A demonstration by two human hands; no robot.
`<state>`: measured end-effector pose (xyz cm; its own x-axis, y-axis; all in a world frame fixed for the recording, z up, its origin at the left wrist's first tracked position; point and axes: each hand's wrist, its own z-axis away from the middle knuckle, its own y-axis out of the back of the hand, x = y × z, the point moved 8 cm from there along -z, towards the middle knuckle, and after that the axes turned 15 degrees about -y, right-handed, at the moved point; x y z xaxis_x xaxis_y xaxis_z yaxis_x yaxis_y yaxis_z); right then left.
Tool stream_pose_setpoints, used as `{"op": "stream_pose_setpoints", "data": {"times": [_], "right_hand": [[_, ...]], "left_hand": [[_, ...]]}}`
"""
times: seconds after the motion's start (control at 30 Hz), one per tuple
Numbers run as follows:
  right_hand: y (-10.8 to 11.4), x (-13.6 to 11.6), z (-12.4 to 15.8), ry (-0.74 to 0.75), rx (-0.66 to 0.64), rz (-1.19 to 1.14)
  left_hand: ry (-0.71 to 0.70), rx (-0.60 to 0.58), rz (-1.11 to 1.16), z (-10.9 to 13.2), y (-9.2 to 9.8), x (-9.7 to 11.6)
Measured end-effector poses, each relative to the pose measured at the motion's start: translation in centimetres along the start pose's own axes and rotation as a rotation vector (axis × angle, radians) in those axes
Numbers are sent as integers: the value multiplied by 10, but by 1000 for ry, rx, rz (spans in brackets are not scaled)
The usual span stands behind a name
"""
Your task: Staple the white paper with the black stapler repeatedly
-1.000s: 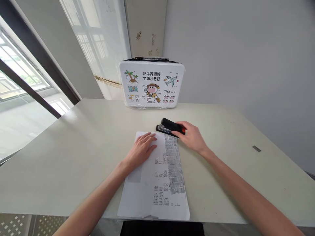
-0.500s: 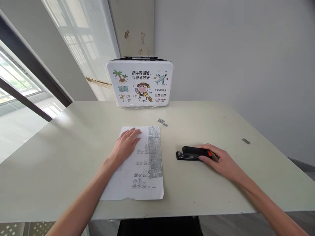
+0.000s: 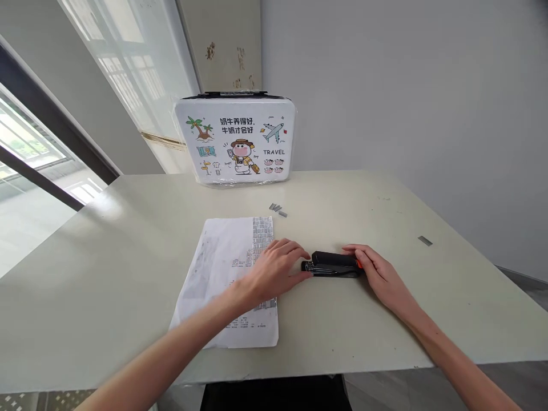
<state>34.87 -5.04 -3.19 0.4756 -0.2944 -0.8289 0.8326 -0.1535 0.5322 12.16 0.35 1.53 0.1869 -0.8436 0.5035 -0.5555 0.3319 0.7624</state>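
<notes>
A black stapler [image 3: 336,265] with an orange patch at its rear lies on the table, its top arm raised a little off the base. My right hand [image 3: 381,278] is closed around the rear end. At the front end, my left hand [image 3: 278,265] has its thumb and fingers on either side of the base's tip. Under my left wrist and forearm lies a sheaf of printed paper [image 3: 231,234]. Dense rows of staples [image 3: 262,231] cover its right edge; part of them is hidden by my left hand.
Several short staple strips [image 3: 277,209] lie beyond the paper, and another strip [image 3: 424,241] is at the far right of the table [image 3: 363,319]. A white case with cartoon prints [image 3: 237,137] stands upright at the back. A dark seat [image 3: 276,395] shows below the front edge.
My left hand has left the paper's upper part and moved right to the stapler's front end. My right hand has shifted back on the stapler's rear. The view has turned slightly.
</notes>
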Motion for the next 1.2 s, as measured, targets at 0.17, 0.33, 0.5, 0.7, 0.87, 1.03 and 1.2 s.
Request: {"op": "stream_pose_setpoints", "data": {"times": [0.17,0.33,0.5,0.7,0.87,1.03,1.2], "right_hand": [[-5,-6,6,46,-54,77],[-11,-15,12,70,-79,124],[-11,-14,10,37,-60,125],[-11,-12,9,25,-70,106],[-12,-11,8,16,-71,108],[-12,-7,7,5,-75,114],[-11,-11,8,17,-65,126]], "left_hand": [[11,0,-29,-8,-9,-6],[28,7,-24,13,9,-14],[14,-31,-23,22,35,-24],[73,41,-363,-21,61,-78],[91,-47,-490,-61,51,-114],[102,-80,-369,-55,44,-102],[249,-58,88,-27,39,-75]]}}
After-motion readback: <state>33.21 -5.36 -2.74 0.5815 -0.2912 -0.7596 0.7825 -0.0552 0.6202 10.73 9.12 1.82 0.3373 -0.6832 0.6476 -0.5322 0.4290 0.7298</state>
